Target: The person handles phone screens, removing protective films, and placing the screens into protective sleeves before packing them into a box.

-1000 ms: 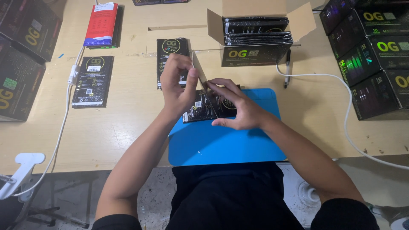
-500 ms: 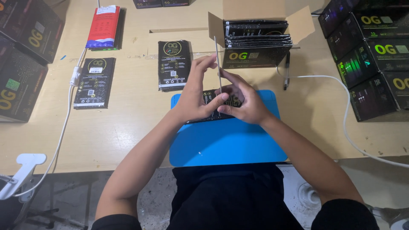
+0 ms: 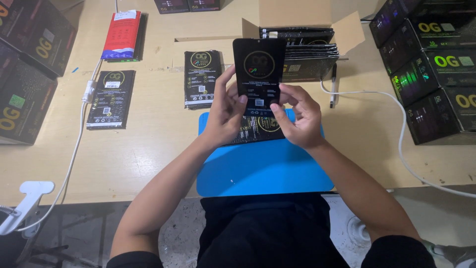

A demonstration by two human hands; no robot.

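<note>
I hold a flat black screen panel (image 3: 259, 69) upright above the table, its printed face toward me. My left hand (image 3: 224, 116) grips its lower left edge and my right hand (image 3: 297, 116) pinches its lower right edge. Under my hands a black printed packet (image 3: 258, 130) lies on a blue mat (image 3: 263, 166).
An open cardboard box (image 3: 302, 47) of black packets stands behind the panel. More black packets (image 3: 202, 77) (image 3: 111, 98) and a red one (image 3: 123, 35) lie on the wooden table (image 3: 148, 144). Dark boxes stack at right (image 3: 431, 69) and left (image 3: 25, 74). White cables (image 3: 74, 149) (image 3: 396, 129) cross the table.
The panel was edge-on over the packet; I have lifted it and turned its face toward me, with both hands now at its lower edges.
</note>
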